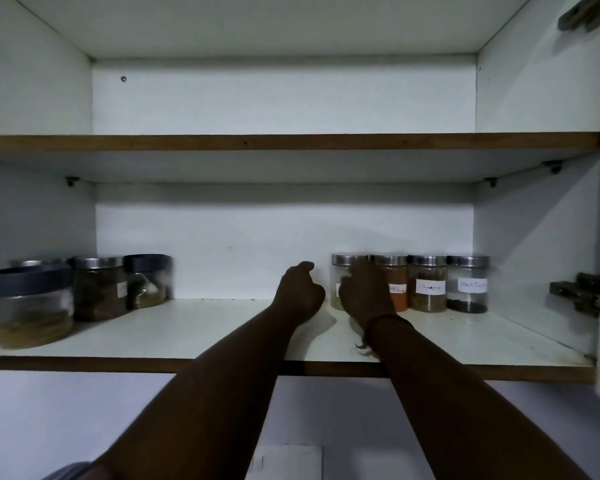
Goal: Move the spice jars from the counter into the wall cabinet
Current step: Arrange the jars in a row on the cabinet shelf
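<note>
Two hands on the lower cabinet shelf [187,327], right hand [364,292] against the leftmost of four spice jars [340,282].

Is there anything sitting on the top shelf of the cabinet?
No, the top shelf shows only bare white walls above it, while all the jars stand on the lower shelf.
</note>
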{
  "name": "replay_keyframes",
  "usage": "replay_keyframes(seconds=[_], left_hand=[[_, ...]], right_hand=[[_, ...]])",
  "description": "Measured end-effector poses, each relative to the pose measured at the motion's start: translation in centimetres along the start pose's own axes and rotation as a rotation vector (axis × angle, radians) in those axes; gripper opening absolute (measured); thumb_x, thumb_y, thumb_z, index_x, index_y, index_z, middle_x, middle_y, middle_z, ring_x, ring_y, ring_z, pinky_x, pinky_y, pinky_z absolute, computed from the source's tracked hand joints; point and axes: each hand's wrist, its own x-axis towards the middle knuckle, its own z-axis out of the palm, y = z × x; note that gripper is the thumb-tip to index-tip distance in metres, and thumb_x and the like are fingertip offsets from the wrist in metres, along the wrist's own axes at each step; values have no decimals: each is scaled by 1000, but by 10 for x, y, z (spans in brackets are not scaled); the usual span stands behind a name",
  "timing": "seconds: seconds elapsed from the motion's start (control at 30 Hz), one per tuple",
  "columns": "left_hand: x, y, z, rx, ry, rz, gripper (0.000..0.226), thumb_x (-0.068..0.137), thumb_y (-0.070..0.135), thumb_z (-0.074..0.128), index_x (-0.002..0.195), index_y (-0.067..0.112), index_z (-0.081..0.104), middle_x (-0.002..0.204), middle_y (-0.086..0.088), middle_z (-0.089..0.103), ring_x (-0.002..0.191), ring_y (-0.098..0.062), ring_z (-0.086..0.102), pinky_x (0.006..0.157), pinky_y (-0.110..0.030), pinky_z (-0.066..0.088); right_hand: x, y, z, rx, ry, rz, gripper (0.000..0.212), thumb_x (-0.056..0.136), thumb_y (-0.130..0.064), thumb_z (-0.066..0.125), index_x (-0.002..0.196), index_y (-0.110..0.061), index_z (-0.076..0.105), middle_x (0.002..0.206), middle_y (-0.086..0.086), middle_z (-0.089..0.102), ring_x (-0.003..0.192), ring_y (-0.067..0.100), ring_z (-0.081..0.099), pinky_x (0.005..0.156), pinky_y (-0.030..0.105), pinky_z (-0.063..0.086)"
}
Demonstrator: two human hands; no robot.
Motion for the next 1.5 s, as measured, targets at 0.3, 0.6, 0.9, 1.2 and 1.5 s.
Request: replay_keyframes(seconds=[0.3, 0.6, 0.9, 1.2, 1.5], left_hand=[[-52, -15, -82, -61, 319, -136, 53, 82, 3, 58, 134, 13, 58, 130, -7, 65, 121, -21, 60, 89, -24, 42], [-103, -84, -178, 156, 692, -258, 31, 82, 8, 51, 109, 16, 64, 107, -6, 70, 101, -28, 66, 77, -31, 46], [-108, -154, -260, 508, 810, -99, 33, 81, 20, 65, 114, 20, 66, 118, -10, 59, 108, -32, 54, 86, -41, 48], [-92, -224, -274, 666, 699, -62, 43, 82, 44, 69, 121, 26, 67, 125, -9, 64, 127, -35, 46, 92, -45, 44], [-87, -235, -265, 660, 839, 1, 34, 79, 43, 65, 106, 23, 65, 118, -9, 62, 124, -35, 45, 88, -44, 43]], right_hand=[[-48, -98, 37, 170, -155, -174, 15, 87, -9, 56, 93, 2, 66, 96, 15, 70, 94, 34, 64, 81, 41, 53], [-104, -203, 99, 368, -354, -293, 16, 89, -10, 56, 96, -9, 71, 101, 9, 73, 98, 28, 66, 85, 36, 53], [-103, -268, 158, 404, -457, -265, 25, 88, -9, 61, 112, -11, 66, 113, 8, 70, 107, 27, 65, 85, 26, 46], [-73, -298, 214, 142, -548, -426, 76, 90, -12, 59, 158, -16, 24, 162, 12, 23, 150, 31, 25, 120, 40, 29], [-69, -303, 215, 224, -203, -351, 41, 77, -28, 73, 105, -14, 47, 118, 12, 41, 103, 35, 52, 88, 40, 49]])
